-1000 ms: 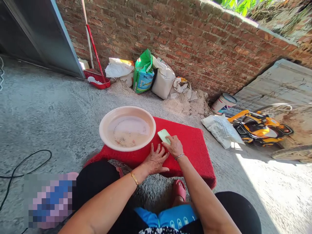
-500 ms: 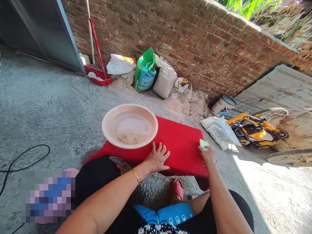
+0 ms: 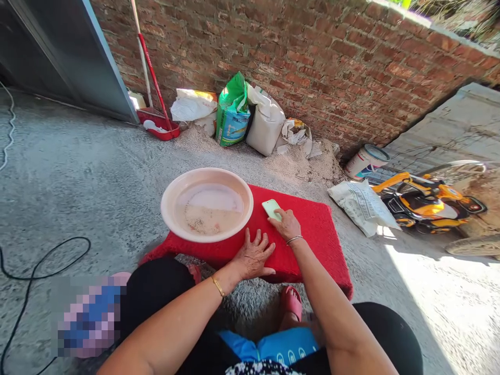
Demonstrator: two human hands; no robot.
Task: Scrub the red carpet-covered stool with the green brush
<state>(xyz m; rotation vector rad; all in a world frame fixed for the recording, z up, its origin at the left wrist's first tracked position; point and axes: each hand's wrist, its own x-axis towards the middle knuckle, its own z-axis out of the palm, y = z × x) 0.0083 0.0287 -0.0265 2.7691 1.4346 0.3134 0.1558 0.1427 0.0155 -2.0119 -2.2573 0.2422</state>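
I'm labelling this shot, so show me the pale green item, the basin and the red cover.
Pale green item (image 3: 269,208): head view, uncovered upper face.
Basin (image 3: 207,238): head view, rim nearest the wearer.
Red cover (image 3: 317,232): head view, top surface.

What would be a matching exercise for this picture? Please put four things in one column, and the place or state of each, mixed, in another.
Things:
1. Basin
2. Left hand
3. Right hand
4. Dustpan

Places or states:
A. Grips a pale green object
B. On the floor, by the brick wall
C. Has water inside
D. Fingers spread on the red cloth

Right pairs: 1-C, 2-D, 3-A, 4-B
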